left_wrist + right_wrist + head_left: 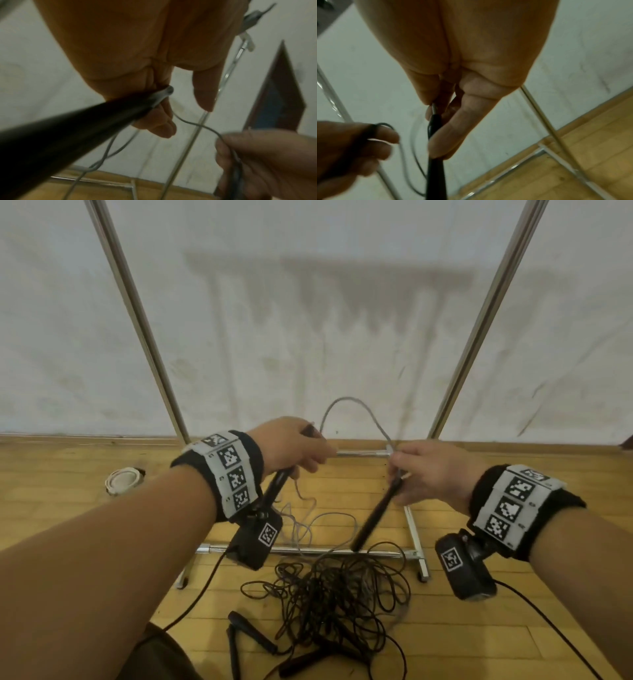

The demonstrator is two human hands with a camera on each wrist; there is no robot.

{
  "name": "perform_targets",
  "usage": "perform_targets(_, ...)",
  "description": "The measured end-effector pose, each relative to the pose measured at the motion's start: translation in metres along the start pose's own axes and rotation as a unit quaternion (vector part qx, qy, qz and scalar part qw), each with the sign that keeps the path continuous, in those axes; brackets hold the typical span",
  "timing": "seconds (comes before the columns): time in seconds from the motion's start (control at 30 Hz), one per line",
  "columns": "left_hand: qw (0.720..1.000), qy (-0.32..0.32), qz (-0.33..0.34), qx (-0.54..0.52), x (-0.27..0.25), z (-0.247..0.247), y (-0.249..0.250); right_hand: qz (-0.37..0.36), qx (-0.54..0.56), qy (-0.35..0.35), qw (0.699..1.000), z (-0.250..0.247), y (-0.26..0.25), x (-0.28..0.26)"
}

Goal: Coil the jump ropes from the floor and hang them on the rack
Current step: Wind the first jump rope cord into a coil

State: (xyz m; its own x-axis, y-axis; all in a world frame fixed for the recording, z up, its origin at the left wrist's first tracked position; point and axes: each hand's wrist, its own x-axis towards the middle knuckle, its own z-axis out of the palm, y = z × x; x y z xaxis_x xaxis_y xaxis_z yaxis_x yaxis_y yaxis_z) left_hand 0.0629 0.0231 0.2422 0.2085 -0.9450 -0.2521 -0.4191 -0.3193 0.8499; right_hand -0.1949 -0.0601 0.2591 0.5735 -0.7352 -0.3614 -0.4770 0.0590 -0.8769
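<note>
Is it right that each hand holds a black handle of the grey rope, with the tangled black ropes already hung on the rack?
Not quite. The black ropes lie tangled on the floor, by the rack, as the head view shows. The left hand and right hand do each hold a handle.

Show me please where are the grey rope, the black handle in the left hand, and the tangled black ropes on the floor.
grey rope (352, 400), head view, top of its arc.
black handle in the left hand (274, 491), head view, mid shaft below the hand.
tangled black ropes (329, 594), head view, middle of the pile.
</note>
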Motion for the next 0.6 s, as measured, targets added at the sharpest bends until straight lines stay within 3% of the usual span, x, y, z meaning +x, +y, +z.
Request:
perform_targets(0.13, 0.994, -0.073, 0.048, 0.065, -0.016, 0.027, 0.026, -0.032, 0.113, 0.003, 0.993, 0.018, -0.026, -0.008)
perform_targets(0.37, 0.972, -0.042, 0.066, 0.223, -0.022, 0.043, 0.038, -0.045, 0.216, -0.004, 0.975, 0.032, -0.037, -0.015)
perform_targets(0.5, 0.984, -0.027, 0.064, 0.166, -0.024, 0.044, 0.042, -0.056, 0.035, 0.028, 0.997, 0.026, -0.033, -0.012)
perform_targets(0.6, 0.987, -0.047, 0.096, 0.120, -0.030, 0.042, 0.048, -0.089, -0.127, 0.096, 0.983, 0.016, -0.028, -0.007)
